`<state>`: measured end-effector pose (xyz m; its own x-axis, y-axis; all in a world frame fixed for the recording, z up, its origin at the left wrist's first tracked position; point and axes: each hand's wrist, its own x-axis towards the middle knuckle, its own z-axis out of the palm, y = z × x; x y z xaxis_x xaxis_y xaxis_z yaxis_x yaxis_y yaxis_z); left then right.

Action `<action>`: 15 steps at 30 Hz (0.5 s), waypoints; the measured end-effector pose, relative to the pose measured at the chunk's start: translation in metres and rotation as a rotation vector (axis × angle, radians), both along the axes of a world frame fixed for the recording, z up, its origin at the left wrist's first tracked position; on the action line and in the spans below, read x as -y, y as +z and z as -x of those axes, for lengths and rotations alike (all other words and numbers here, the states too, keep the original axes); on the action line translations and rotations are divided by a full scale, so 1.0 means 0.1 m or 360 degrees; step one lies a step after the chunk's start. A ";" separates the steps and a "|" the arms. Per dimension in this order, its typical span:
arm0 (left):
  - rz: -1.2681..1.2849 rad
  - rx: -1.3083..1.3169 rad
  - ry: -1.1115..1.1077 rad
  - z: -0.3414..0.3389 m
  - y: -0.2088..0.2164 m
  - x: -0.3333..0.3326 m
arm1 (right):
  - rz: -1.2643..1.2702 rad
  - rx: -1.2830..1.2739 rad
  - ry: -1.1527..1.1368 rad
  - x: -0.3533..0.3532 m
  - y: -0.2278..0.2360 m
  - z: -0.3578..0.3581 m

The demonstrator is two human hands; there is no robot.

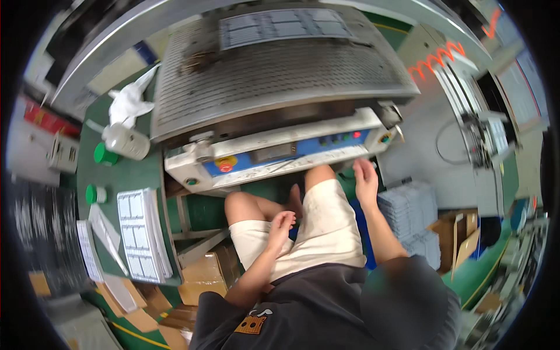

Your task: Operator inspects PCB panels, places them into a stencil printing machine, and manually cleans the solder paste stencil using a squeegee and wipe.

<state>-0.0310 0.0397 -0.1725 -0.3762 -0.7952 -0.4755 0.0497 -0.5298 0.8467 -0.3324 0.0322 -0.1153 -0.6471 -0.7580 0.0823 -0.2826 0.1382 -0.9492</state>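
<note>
My left hand [281, 228] is held above my lap, its fingers loosely curled together, and nothing shows in it. Further right, my right hand [366, 182] is raised beside my knee, just short of the machine's front edge, with its fingers stretched out and nothing visible in them. Before me stands a machine with a perforated metal top plate [280, 76]. Its blue control panel [303, 150] bears a red emergency stop button [226, 165], a dark display and several small buttons, one lit red. A printed sheet [286, 27] with rows of boxes lies at the plate's far edge.
On the green table [93, 169] at left are a white bottle [126, 142], a white cloth [129, 100], green-capped containers and a stack of printed sheets [140, 233]. Cardboard boxes [204, 279] stand below. At right are stacked grey-blue pieces [408, 213], an open carton [458, 236] and a coiled orange hose [434, 61].
</note>
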 end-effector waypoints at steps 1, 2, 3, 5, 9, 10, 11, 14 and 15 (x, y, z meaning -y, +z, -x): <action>-0.0009 0.0006 -0.0072 -0.01 -0.10 0.02 | -0.0017 0.0021 -0.0207 0.01 0.00 0.11; -0.0046 0.0036 -0.0088 -0.02 -0.19 0.03 | -0.0024 0.0027 -0.0276 -0.01 0.00 0.19; -0.0072 0.0071 -0.0087 -0.04 -0.30 0.07 | -0.0119 0.0015 -0.0405 0.03 0.03 0.23; -0.0091 0.0114 -0.0118 -0.03 -0.42 0.11 | -0.0211 0.0016 -0.0564 0.10 0.06 0.30; -0.0014 0.0159 -0.0149 0.03 -0.50 0.17 | -0.0131 -0.0278 -0.0480 0.37 0.04 0.36; -0.0040 0.0178 -0.0157 0.04 -0.51 0.15 | -0.0118 -0.0333 -0.0545 0.46 0.03 0.33; -0.0068 0.0194 -0.0164 0.04 -0.51 0.13 | -0.0106 -0.0389 -0.0609 0.54 0.01 0.31; -0.0091 0.0214 -0.0144 0.02 -0.53 0.11 | -0.0040 -0.0472 -0.0697 0.72 -0.04 0.23; -0.0107 0.0218 -0.0131 0.01 -0.53 0.10 | -0.0009 -0.0502 -0.0731 0.75 -0.06 0.19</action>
<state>-0.0317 0.0293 -0.2256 -0.3668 -0.7291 -0.5778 -0.1098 -0.5829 0.8051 -0.3510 -0.0432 -0.1217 -0.8559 -0.4045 0.3223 -0.4623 0.3188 -0.8274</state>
